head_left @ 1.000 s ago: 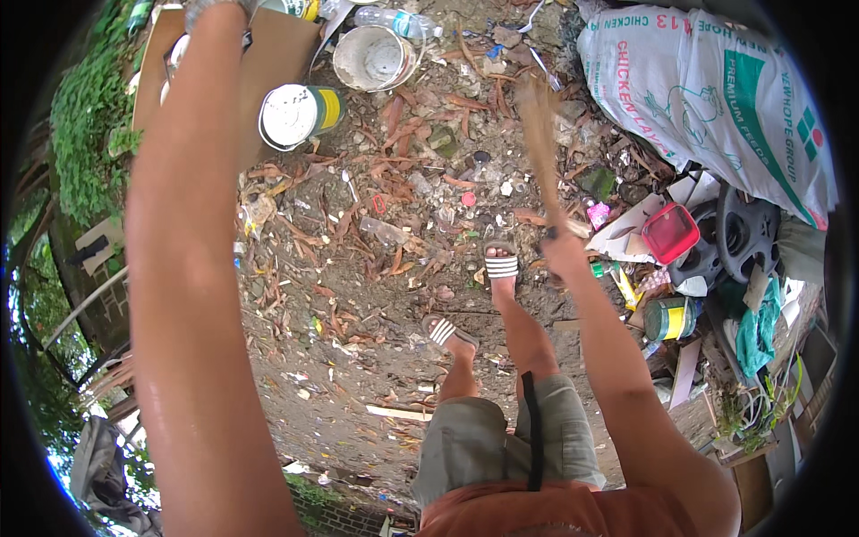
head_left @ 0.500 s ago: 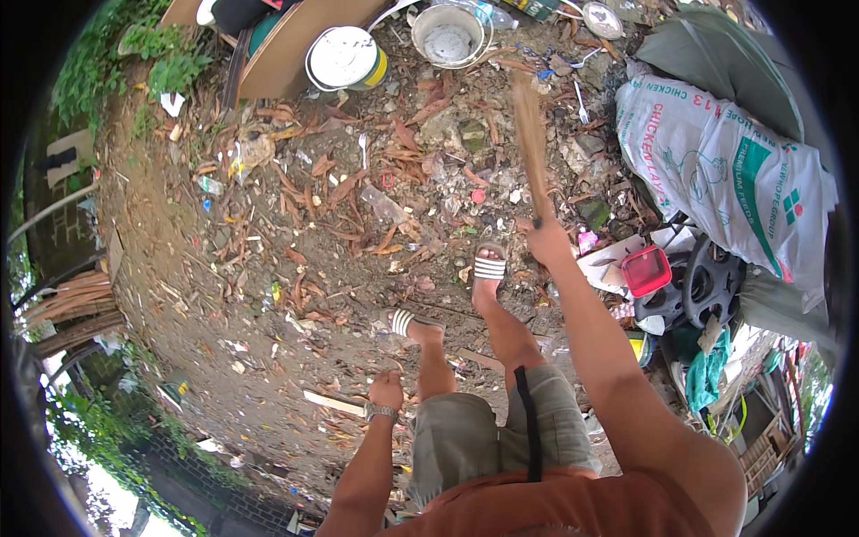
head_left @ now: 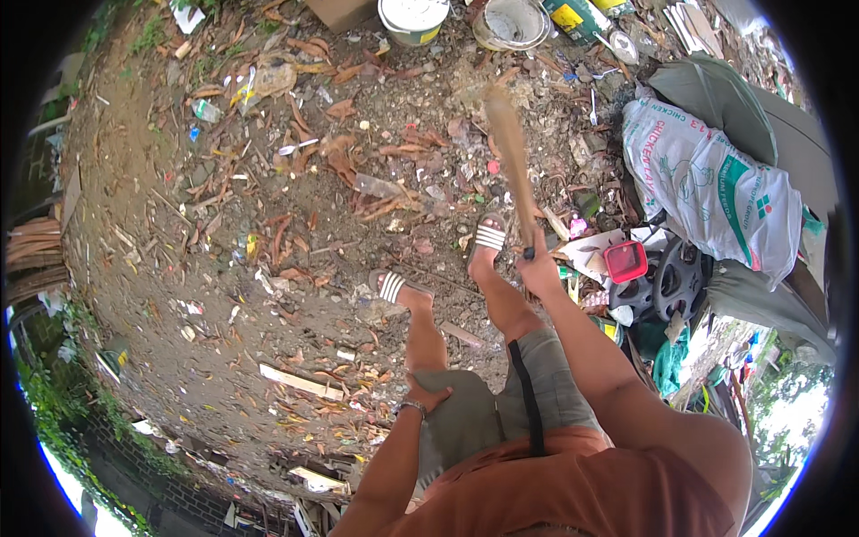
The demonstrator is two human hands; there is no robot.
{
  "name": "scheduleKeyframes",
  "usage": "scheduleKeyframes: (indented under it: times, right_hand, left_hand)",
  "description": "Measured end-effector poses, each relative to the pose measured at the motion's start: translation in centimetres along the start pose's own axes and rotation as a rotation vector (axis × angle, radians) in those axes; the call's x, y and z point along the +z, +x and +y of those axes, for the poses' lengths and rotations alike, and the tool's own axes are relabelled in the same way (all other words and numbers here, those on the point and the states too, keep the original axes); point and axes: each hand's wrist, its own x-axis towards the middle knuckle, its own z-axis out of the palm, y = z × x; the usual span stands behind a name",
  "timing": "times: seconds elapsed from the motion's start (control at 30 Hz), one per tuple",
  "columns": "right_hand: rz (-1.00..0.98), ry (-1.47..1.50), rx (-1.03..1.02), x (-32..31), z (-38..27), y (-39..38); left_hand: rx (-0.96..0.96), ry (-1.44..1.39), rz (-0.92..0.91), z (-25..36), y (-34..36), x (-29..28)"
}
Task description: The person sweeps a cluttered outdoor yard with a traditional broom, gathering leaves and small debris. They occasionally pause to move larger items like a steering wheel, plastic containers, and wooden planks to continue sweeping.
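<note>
My right hand [head_left: 540, 268] is closed round the dark butt end of a long brown stick broom [head_left: 512, 161]. The broom slants away from me over the littered ground, its far end smeared by motion just above dry leaves. My left hand [head_left: 426, 394] lies on the left leg of my grey-green shorts, above the knee, with thumb and fingers apart and nothing in it. Several curled brown leaves [head_left: 340, 161] lie left of the broom, beside a clear plastic piece [head_left: 380, 187] and a white plastic spoon [head_left: 297, 147].
At the far side stand a white-topped bucket [head_left: 413, 18] and an open pail [head_left: 512, 25]. A white feed sack [head_left: 716, 179], a red plastic tub [head_left: 625, 261] and grey wheel covers [head_left: 680, 282] crowd the right. A wooden strip [head_left: 301, 382] lies left of my legs.
My left hand has come down onto my thigh. My right hand has drawn the broom slightly nearer and leftward. The view has shifted, with the buckets now farther up and right.
</note>
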Motion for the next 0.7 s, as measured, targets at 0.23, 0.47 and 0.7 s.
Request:
scheduleKeyframes:
  times: [0.23, 0.47, 0.7]
  right_hand:
    - [-0.314, -0.492, -0.121, 13.5, -0.7, -0.9]
    - [-0.299, -0.390, -0.307, 9.7, -2.7, -6.5]
    - [-0.392, -0.633, -0.209, 16.5, -13.1, 2.4]
  left_hand:
    - [0.074, 0.094, 0.075, -3.4, 3.8, -0.4]
    - [0.090, 0.043, 0.006, -5.7, 4.4, -3.1]
    - [0.088, 0.096, 0.105, -7.6, 5.0, -2.8]
